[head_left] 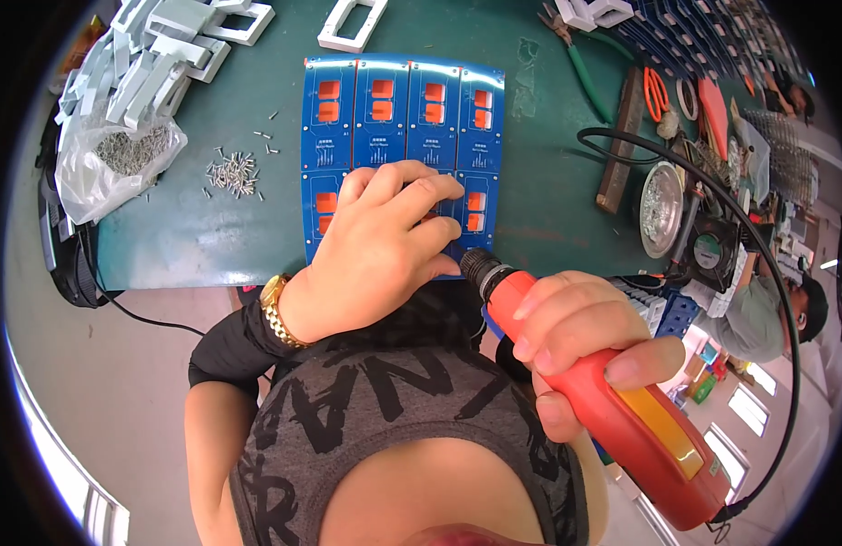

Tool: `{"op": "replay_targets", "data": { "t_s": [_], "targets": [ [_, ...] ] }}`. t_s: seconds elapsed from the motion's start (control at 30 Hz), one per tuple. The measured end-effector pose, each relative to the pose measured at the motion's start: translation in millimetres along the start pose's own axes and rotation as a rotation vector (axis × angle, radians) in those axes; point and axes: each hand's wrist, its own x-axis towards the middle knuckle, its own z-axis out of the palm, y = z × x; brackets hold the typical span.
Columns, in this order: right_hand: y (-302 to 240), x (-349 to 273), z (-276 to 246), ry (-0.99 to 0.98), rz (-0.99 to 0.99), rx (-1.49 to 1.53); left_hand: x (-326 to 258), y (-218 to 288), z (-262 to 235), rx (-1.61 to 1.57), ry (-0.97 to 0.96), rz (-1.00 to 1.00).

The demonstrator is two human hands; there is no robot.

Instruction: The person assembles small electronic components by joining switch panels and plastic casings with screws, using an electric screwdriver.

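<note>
A blue circuit board panel (328,141) with several sections and orange-red rectangles lies at the near edge of the green table. My left hand (385,223), with a gold watch at the wrist, rests over the panel's lower half. Its fingers are bent and apart, the tips on the board. My right hand (589,332) is wrapped round a red corded electric screwdriver (658,455) with a yellow-orange strip. The black nose of the screwdriver meets the panel's lower edge, close to my left thumb. Its very tip, and any screw under it, cannot be made out.
Loose screws (233,173) lie left of the panel, near an open plastic bag (134,159) of small metal pieces. Pale plastic frames (175,45) are heaped behind. Right stand green-handled pliers (589,82), a rusty metal bar (621,136) and a metal bowl (660,209); the black cord (776,264) loops past.
</note>
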Motion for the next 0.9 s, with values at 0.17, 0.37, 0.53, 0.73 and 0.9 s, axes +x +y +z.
{"op": "replay_targets", "data": {
  "t_s": [0.17, 0.37, 0.53, 0.73, 0.9],
  "targets": [
    [-5, 15, 1, -0.078, 0.161, -0.002, 1, 2, 3, -0.011, -0.002, -0.018],
    [1, 16, 1, -0.035, 0.143, 0.044, 4, 4, 3, -0.026, 0.010, -0.016],
    [11, 18, -8, -0.109, 0.123, 0.069, 0, 0, 7, -0.007, 0.004, -0.009],
    [30, 30, -23, 0.073, 0.003, 0.244, 2, -14, -2, 0.016, 0.004, 0.056],
    [55, 65, -67, 0.260, 0.439, -0.788, 36, -61, -44, 0.402, 0.173, 0.111]
  ]
}}
